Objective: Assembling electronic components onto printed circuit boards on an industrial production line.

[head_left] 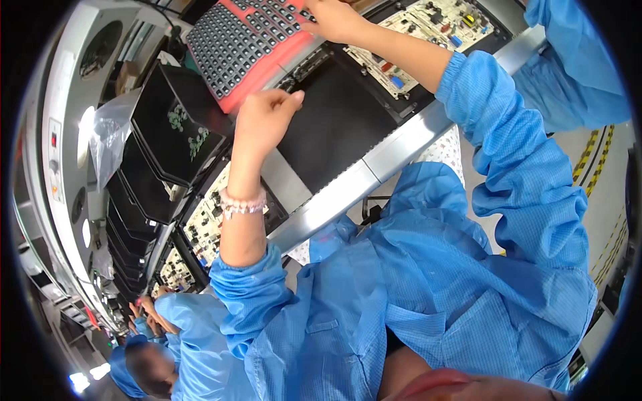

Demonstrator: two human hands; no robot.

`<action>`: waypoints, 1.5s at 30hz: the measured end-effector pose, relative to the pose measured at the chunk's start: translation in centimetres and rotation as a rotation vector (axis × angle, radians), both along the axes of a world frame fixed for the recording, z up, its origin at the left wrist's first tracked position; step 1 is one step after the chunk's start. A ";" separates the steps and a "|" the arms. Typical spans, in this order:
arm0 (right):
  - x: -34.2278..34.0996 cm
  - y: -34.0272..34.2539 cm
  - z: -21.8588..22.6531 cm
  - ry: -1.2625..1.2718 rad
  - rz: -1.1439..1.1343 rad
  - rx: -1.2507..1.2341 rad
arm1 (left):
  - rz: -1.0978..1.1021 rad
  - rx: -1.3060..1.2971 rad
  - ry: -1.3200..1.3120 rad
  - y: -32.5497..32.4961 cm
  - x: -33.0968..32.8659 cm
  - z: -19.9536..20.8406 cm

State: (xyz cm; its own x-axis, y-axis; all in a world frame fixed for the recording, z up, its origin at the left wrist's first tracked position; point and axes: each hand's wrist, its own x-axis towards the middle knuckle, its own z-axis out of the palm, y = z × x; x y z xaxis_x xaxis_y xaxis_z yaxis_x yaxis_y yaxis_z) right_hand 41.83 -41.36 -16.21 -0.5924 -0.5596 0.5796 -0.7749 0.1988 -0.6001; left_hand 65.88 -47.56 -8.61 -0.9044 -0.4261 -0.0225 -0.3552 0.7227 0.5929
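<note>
A red tray (pixel 251 81) stands at the far side of the line, filled with rows of small dark square parts (pixel 244 50) with pale centres. My right hand (pixel 334 21) reaches over its right end, fingers bent together among the parts; whatever they pinch is too small to make out. Just off the tray's near left corner is my left hand (pixel 264 119), its fingers curled in and the thumb against them. Anything inside that grip is hidden. Between and below my hands lies a flat black panel (pixel 338 123).
Cream circuit boards (pixel 394 77) lie in dark frames at the right, with more boards (pixel 204 224) at the left. Black bins (pixel 177 127) line the far left. A metal rail (pixel 341 194) edges the line nearest me. A co-worker in blue (pixel 200 327) sits at the lower left.
</note>
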 end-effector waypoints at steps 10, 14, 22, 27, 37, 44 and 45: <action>-0.1 -0.9 1.2 0.065 0.032 0.177 | 0.174 0.210 0.108 -2.8 7.7 0.0; 1.4 0.0 2.1 0.160 0.090 0.124 | 0.234 0.306 0.120 -3.9 10.6 1.2; 2.0 8.4 6.7 -0.299 0.251 0.256 | 0.483 0.199 0.323 -12.4 14.4 1.4; -1.2 14.2 6.8 -0.461 0.333 0.275 | 0.633 -0.027 0.545 -20.1 16.5 -0.5; -1.4 18.5 7.9 0.073 0.415 0.739 | 0.080 -0.804 0.064 -22.7 13.6 -1.7; -5.6 18.8 8.0 0.116 0.419 0.715 | 0.115 -0.437 -0.350 -24.6 12.8 -3.6; -6.0 18.9 7.8 0.086 0.419 0.766 | 0.106 -0.443 -0.346 -24.1 12.3 -3.5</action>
